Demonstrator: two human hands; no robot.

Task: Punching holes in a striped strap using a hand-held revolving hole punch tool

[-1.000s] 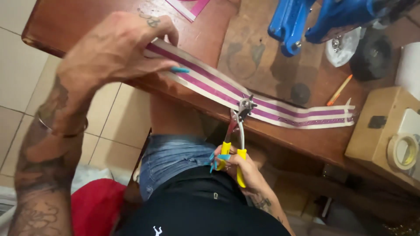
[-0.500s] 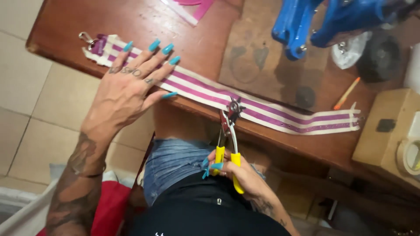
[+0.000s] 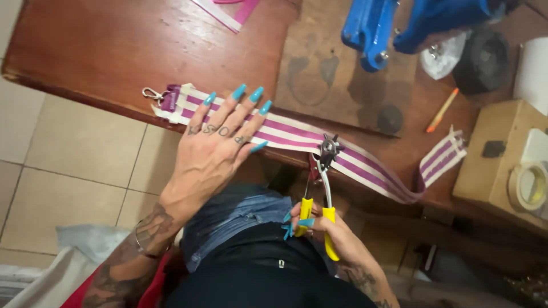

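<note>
A long strap [image 3: 354,157] with purple and white stripes lies along the near edge of the wooden table [image 3: 114,51]. A metal clip [image 3: 151,93] hangs at its left end. My left hand [image 3: 220,140] lies flat on the strap's left part, fingers spread. My right hand [image 3: 317,225] grips the yellow handles of a revolving punch plier [image 3: 321,182]. The plier's metal head sits over the strap's near edge, close to the middle. The strap's right end is folded back on the table.
A blue metal press [image 3: 394,23] stands at the back of the table. Next to it are a black round part [image 3: 482,60], an orange pencil [image 3: 442,110] and a beige box [image 3: 502,159] with a tape roll [image 3: 528,185]. Tiled floor lies to the left.
My left hand has slid left along the strap and flattened near the clip end. The strap has shifted left and its right end has folded back. The plier stays at the strap's edge.
</note>
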